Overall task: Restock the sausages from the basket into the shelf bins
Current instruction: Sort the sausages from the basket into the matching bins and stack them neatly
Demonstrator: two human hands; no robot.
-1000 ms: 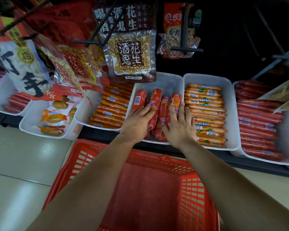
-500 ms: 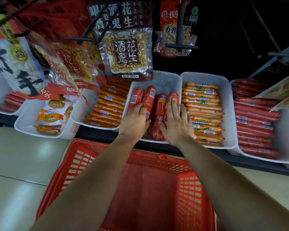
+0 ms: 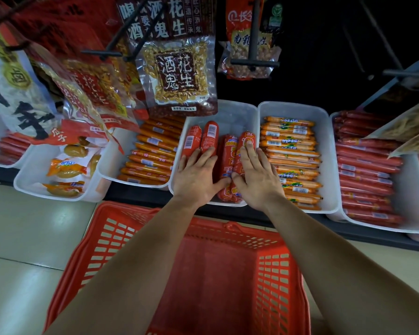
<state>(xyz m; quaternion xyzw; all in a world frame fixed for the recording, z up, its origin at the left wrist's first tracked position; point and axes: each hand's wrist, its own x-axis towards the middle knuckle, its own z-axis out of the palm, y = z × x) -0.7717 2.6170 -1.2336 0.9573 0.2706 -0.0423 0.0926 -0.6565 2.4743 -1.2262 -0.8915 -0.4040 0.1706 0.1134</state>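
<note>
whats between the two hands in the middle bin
In the head view, one red sausage shows between the left hand and right hand.

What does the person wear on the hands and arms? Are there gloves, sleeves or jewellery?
Nothing is worn. The left hand and the right hand are bare, without gloves; no ring, watch or bracelet shows. The left forearm and the right forearm are bare too, with no sleeve in view.

The person's left forearm (image 3: 131, 262) and right forearm (image 3: 336, 262) are bare as far as the view shows them. The left hand (image 3: 196, 175) and right hand (image 3: 257, 177) are bare too, with short, plain fingernails and faint knuckle creases.
</note>
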